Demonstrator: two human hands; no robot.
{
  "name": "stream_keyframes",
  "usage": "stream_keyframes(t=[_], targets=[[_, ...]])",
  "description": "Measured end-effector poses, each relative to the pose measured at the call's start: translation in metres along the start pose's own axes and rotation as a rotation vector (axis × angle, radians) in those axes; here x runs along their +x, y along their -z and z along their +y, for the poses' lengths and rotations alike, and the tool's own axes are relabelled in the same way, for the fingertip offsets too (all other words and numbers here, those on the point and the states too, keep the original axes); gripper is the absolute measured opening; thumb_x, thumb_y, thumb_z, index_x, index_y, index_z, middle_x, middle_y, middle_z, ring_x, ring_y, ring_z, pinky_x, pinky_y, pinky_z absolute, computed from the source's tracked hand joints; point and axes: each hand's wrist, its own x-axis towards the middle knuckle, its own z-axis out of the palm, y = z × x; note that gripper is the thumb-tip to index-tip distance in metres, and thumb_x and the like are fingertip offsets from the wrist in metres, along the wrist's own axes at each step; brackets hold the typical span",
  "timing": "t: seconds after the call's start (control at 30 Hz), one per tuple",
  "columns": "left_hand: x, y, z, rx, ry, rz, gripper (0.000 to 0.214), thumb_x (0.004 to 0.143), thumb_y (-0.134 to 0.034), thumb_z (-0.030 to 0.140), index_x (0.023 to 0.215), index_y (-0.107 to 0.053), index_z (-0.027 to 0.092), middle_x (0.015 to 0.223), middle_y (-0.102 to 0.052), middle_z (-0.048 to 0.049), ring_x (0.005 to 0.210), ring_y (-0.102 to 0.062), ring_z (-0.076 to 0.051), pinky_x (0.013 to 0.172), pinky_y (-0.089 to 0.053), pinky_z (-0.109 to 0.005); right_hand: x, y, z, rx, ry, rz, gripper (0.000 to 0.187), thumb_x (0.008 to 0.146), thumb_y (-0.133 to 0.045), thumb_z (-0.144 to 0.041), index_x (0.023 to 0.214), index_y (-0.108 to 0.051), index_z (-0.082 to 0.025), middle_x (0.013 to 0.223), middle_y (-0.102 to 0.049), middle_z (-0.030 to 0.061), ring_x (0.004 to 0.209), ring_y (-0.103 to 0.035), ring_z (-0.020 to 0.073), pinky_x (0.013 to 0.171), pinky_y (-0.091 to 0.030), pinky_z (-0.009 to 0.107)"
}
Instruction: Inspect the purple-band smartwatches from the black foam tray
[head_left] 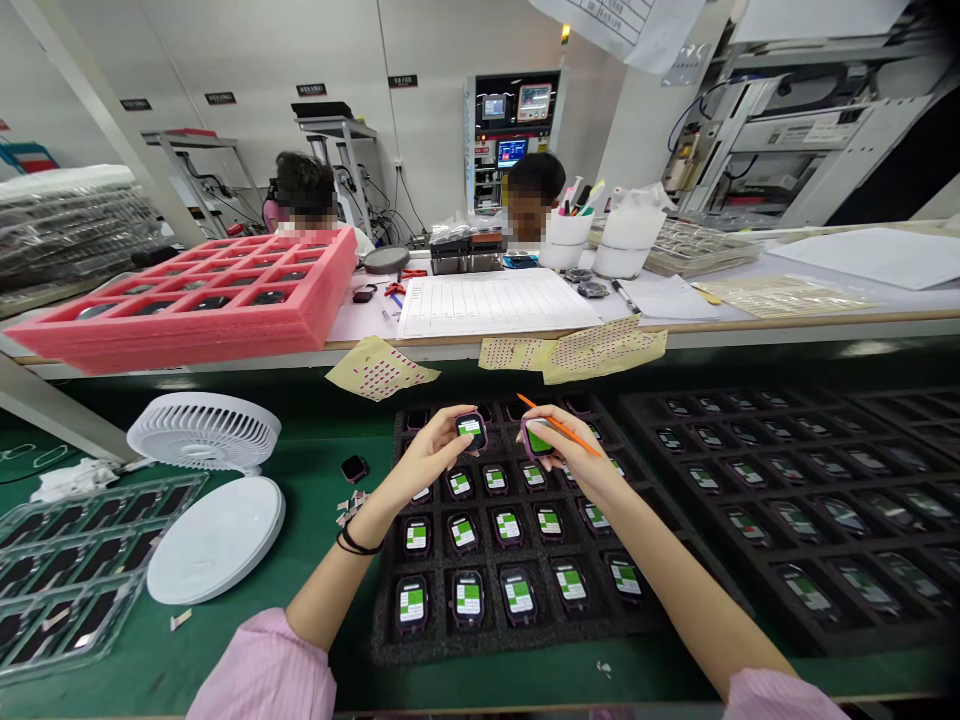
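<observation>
My left hand (pixel 442 438) is closed on a purple-rimmed smartwatch body (pixel 471 428), its lit screen turned toward me. In my right hand (pixel 564 440) is a second smartwatch body (pixel 537 437) with a green-lit screen, partly covered by my fingers. A thin orange stick (pixel 556 424), which looks like a pen or tool, also lies in the right hand's grip. Both hands hover over the far rows of a black foam tray (pixel 382 640). Its pockets hold several similar watch bodies, most with green and white screens, such as one near the front (pixel 468 598).
Another black foam tray (pixel 739 570) of watches lies to the right. On the left stand a white fan (pixel 214 540) and a clear blister tray (pixel 82 660). A single watch (pixel 354 468) rests on the green mat. The raised shelf holds pink foam (pixel 330 290) and papers (pixel 495 300); two people sit beyond.
</observation>
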Motion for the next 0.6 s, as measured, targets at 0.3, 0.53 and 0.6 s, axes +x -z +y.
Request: stream_keyframes(t=[0.3, 0.53, 0.6], targets=[[-0.007, -0.005, -0.002, 0.253, -0.081, -0.042, 0.053, 0.077, -0.069, 0.028, 0.123, -0.045, 0.020, 0.116, -0.057, -0.0090, 0.088, -0.058, -0.016, 0.064, -0.045, -0.023, -0.003, -0.007, -0.003, 0.035, -0.028, 0.017, 0.028, 0.082, -0.060, -0.045, 0.095, -0.063, -0.020, 0.078, -0.065, 0.0022, 0.046, -0.046, 0.0076, 0.039, -0.030, 0.020], [-0.013, -0.015, 0.002, 0.582, -0.330, 0.022, 0.047, 0.075, -0.073, 0.031, 0.115, -0.053, 0.021, 0.113, -0.059, -0.0085, 0.088, -0.058, -0.018, 0.071, -0.049, -0.029, -0.013, -0.023, -0.006, -0.077, -0.048, -0.003, 0.027, 0.084, -0.057, -0.042, 0.102, -0.066, -0.023, 0.067, -0.057, -0.0014, 0.047, -0.050, 0.0097, 0.042, -0.037, 0.021], [-0.013, -0.018, 0.001, 0.685, -0.442, 0.013, 0.045, 0.074, -0.074, 0.031, 0.114, -0.054, 0.020, 0.115, -0.057, -0.0097, 0.104, -0.055, -0.023, 0.084, -0.049, -0.035, -0.014, -0.026, -0.003, -0.106, -0.037, -0.071, 0.032, 0.086, -0.054, -0.044, 0.108, -0.064, -0.023, 0.073, -0.061, 0.0004, 0.049, -0.055, 0.0116, 0.046, -0.044, 0.024]])
